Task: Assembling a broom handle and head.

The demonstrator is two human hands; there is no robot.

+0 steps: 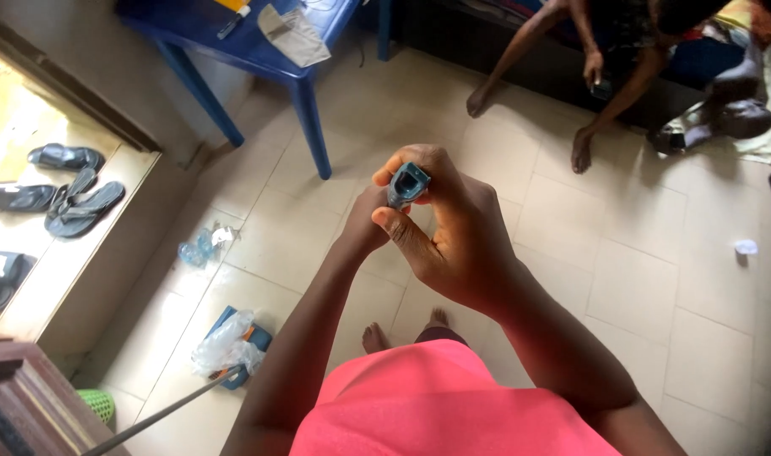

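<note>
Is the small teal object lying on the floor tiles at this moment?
No, the small teal object is held up above the floor, pinched in the right hand with the left hand against it.

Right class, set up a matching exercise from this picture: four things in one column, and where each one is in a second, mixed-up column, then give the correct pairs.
Things:
1. small teal device
2. blue table
3. dark sandals
4. crumpled clear plastic bag

Places:
A. on the step at the left, outside the doorway
B. on the tiled floor at lower left
C. held between the left hand and right hand
D. standing at the top, left of the middle

Pairs: 1-C, 2-D, 3-A, 4-B
</note>
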